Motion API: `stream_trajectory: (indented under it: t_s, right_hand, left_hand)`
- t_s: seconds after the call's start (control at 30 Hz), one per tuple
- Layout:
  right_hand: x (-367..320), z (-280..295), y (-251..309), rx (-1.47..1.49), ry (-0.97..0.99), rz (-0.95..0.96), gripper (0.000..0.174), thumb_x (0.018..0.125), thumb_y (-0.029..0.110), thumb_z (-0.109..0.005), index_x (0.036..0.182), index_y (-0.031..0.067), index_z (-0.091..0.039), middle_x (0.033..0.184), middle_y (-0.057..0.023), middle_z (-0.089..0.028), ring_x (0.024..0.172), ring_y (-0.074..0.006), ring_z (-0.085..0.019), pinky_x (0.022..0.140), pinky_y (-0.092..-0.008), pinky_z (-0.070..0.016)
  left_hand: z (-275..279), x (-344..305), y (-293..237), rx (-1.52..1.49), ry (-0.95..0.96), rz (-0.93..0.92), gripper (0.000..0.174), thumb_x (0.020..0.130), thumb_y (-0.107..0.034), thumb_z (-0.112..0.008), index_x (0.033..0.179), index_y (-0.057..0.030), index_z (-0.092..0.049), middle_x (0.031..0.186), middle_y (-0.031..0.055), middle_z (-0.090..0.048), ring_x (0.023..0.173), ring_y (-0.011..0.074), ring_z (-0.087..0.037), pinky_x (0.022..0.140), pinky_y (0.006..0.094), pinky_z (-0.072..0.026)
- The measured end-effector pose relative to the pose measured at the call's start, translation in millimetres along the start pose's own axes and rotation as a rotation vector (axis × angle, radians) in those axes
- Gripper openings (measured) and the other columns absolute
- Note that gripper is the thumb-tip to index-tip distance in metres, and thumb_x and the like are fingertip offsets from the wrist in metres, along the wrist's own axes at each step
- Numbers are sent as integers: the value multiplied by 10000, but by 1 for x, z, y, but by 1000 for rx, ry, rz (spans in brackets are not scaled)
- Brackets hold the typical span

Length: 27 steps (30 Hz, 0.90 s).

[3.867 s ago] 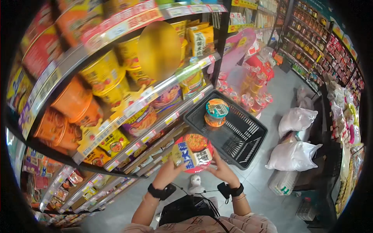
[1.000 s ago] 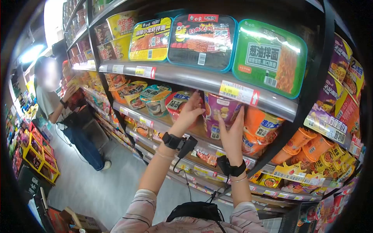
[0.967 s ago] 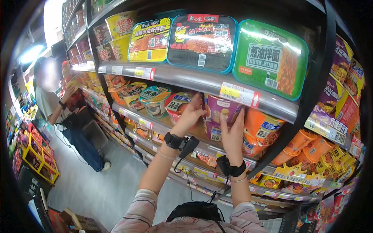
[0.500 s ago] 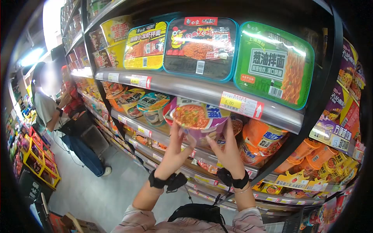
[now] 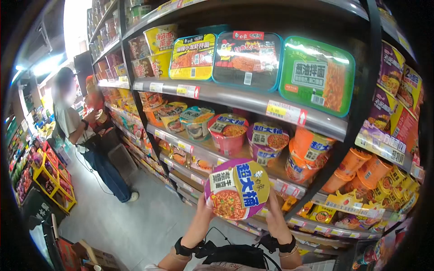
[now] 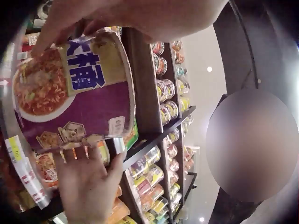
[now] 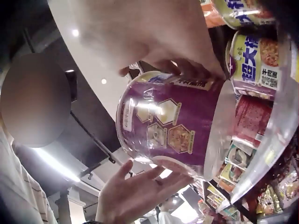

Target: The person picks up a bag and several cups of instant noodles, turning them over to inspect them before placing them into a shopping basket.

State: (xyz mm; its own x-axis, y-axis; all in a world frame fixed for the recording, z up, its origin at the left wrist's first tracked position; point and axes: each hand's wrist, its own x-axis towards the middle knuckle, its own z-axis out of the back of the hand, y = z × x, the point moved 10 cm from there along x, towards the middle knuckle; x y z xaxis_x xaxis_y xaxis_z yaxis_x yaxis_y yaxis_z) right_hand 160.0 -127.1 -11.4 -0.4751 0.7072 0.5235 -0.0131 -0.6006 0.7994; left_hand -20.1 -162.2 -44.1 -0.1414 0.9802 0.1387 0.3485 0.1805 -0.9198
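Observation:
Between the two hands is a large purple noodle tub [image 5: 237,189], its printed lid facing up toward the head view. My left hand [image 5: 201,221] grips its left side and my right hand [image 5: 276,219] its right side. From the left wrist view, the tub's purple wall [image 6: 93,112] lies between the near left hand [image 6: 135,16] and the right hand [image 6: 86,182]. In the right wrist view, fingers of the near right hand [image 7: 149,37] curl over the tub [image 7: 173,126], and the left hand [image 7: 140,193] supports the opposite side.
Behind the tub, a shelf holds a red tub [image 5: 228,133], purple tubs [image 5: 267,140] and orange tubs [image 5: 307,153]. Boxed noodles, including a green one [image 5: 316,77], stand above. A person [image 5: 86,135] stands in the aisle at left, near a yellow rack [image 5: 54,183].
The hands have drawn the purple tub away from the shelf, lower and nearer the body. Its lid has turned toward the head view, and the shelved tubs behind are more exposed.

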Motion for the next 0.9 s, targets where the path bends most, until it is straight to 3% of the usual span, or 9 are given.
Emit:
stream_trajectory:
  t_s: [0.07,0.1,0.3,0.43,0.6,0.77,0.9]
  right_hand:
    - [-30,-6,-1,57,-7,-43,646,881,272,-426,1371,-34,-139,1435,-205,-126,1341,-305,-105,1074,-373,-83]
    - [-48,-8,-9,58,-8,-90,662,877,300,-451,1371,-19,-148,1434,-192,-140,1337,-298,-124,1072,-375,-106]
    - [-144,-16,-17,212,-37,-281,646,863,241,-506,1368,5,-177,1410,-168,-202,1314,-260,-187,1061,-366,-162]
    - [-204,-12,-7,183,-65,-412,651,826,146,-563,1351,0,-207,1393,-164,-234,1294,-260,-234,1050,-361,-199]
    - [-248,6,18,-30,-100,-438,658,806,137,-601,1333,-6,-233,1366,-191,-266,1256,-283,-301,1035,-361,-237]
    - [-299,38,39,-79,-208,-517,628,837,211,-588,1297,-42,-242,1294,-205,-311,1216,-273,-327,1019,-344,-263]
    - [-352,79,67,-75,-352,-597,596,867,257,-545,1284,-52,-251,1275,-199,-331,1197,-268,-348,1003,-325,-278]
  left_hand:
    - [-5,-26,12,321,34,-9,460,921,-235,-464,1255,-10,-241,1213,97,-401,1124,136,-387,934,305,-348]
    - [-5,-37,23,235,26,-4,413,894,-134,-516,1171,26,-255,1147,120,-416,1075,127,-397,902,269,-366]
    - [7,-113,90,251,14,258,414,902,-218,-517,1166,15,-300,1080,85,-454,991,130,-457,852,260,-410]
    - [-2,-158,129,202,15,355,440,888,-228,-539,1148,31,-295,1096,126,-472,987,128,-474,793,242,-431]
    - [-44,-199,153,194,172,399,450,881,-241,-551,1158,21,-311,1026,106,-496,953,118,-476,777,226,-426]
    - [-88,-215,170,391,369,480,354,851,-239,-598,991,24,-405,844,43,-499,755,87,-472,649,224,-418]
    - [-143,-229,199,365,583,491,348,833,-271,-622,913,12,-435,767,37,-479,701,85,-442,598,224,-390]
